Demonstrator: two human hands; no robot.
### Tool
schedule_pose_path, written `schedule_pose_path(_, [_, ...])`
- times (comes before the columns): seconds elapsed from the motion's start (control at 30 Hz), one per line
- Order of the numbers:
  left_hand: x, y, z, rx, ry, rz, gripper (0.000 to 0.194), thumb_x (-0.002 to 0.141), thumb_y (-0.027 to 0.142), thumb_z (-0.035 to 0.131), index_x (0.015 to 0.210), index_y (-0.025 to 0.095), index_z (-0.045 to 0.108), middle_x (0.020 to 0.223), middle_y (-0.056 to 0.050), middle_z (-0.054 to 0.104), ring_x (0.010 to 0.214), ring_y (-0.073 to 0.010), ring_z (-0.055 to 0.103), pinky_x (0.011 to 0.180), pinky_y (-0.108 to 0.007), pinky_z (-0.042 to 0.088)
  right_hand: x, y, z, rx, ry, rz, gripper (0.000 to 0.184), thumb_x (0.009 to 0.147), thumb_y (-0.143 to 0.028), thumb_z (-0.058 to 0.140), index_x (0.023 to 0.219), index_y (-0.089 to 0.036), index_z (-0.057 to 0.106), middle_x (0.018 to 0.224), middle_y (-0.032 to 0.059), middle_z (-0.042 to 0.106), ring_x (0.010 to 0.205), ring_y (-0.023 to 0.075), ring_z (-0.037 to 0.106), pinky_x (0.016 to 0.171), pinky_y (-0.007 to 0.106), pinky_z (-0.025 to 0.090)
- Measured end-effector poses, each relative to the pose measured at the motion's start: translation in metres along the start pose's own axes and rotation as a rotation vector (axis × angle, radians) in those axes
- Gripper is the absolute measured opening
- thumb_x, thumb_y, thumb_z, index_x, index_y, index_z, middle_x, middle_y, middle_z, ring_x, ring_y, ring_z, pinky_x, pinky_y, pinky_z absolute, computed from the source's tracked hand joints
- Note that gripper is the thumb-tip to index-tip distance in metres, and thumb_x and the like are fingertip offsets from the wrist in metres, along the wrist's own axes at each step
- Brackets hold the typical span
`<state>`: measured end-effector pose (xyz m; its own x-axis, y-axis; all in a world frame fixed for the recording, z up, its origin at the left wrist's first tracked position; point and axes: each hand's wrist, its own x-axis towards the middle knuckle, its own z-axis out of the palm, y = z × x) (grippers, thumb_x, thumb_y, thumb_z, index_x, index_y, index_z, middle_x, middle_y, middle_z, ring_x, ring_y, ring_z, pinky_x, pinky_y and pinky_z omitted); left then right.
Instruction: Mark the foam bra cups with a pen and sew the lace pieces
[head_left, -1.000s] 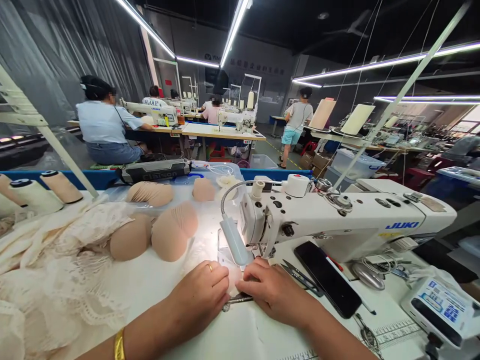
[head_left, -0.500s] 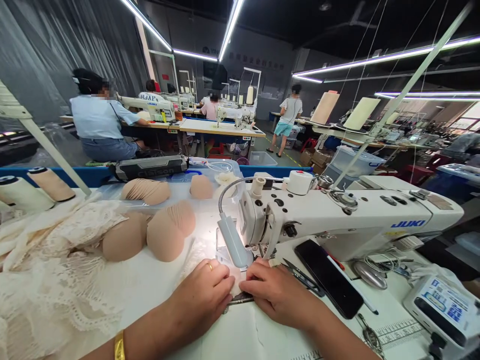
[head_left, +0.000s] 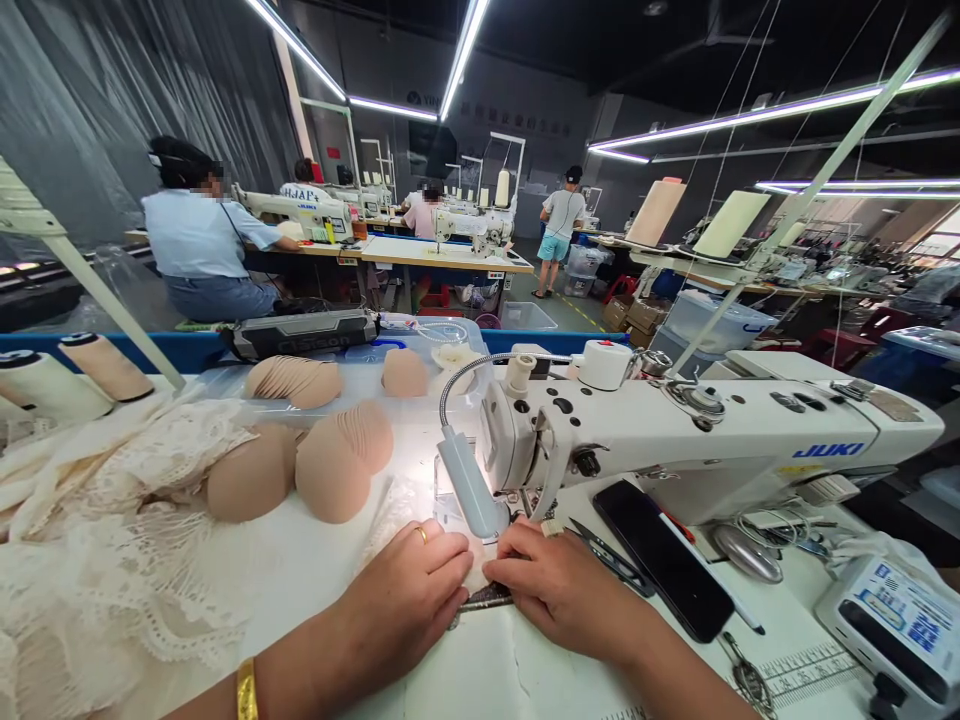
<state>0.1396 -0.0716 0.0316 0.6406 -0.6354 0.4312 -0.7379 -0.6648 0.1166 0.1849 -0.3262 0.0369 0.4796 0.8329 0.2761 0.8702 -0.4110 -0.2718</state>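
Pale fabric shows between your left hand and right hand. Your fingers curl; I can't tell their grip.

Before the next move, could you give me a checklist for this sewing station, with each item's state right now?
1. Both hands at the work: ok; left hand and right hand are by the pale fabric.
2. Lamp lit: ok.
3. Fingers clear of the needle: cannot tell; the lamp hides that spot.
4. Snips well away from the right hand: not ok; they lie close beside it.
5. Phone screen dark: ok.
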Motion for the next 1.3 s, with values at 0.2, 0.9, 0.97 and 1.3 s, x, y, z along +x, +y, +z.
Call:
schedule_pose_path(0.2, [-0.006,-0.001,0.015,-0.044,0.037,-0.044,0.021,0.101,0.016,0.049,0.11,0.022,0.067,0.103,-0.009,0.075,0.085,-0.0263,0.065,0.077,-0.042,0.057,0.0,0.001,-0.002,0.016,0.023,0.015,0.027,0.092,-0.002,0.055,0.099,-0.022,0.072,0.095,0.0021,0.067,0.079,0.0166,0.058,0.064,0.028,0.037])
schedule_pose_path(0.9, [0.01,-0.019,0.006,-0.134,-0.075,-0.035,0.009,0.098,0.014,0.059,0.095,0.023,0.06,0.103,-0.005,0.072,0.091,-0.0261,0.066,0.081,-0.039,0.053,0.001,0.003,0.015,0.039,0.068,0.123,0.036,0.095,-0.006,0.054,0.121,-0.024,0.072,0.102,0.0052,0.07,0.078,0.0194,0.06,0.065,0.029,0.042])
schedule_pose_path(0.97, [0.014,-0.023,0.002,-0.132,-0.071,-0.034,0.008,0.099,0.015,0.06,0.1,0.023,0.063,0.105,-0.005,0.073,0.095,-0.0265,0.069,0.085,-0.039,0.054,0.002,0.005,0.018,0.027,0.077,0.148,0.037,0.098,-0.007,0.052,0.125,-0.024,0.07,0.103,0.0057,0.071,0.076,0.0195,0.06,0.066,0.029,0.044])
schedule_pose_path(1.3, [0.029,-0.031,-0.002,-0.176,-0.025,-0.017,0.015,0.104,0.016,0.053,0.1,0.024,0.065,0.104,-0.004,0.075,0.096,-0.0254,0.069,0.084,-0.04,0.057,0.002,0.012,0.03,-0.013,0.1,0.214,0.036,0.104,-0.014,0.045,0.127,-0.024,0.069,0.107,0.0115,0.073,0.085,0.0266,0.067,0.074,0.036,0.053])
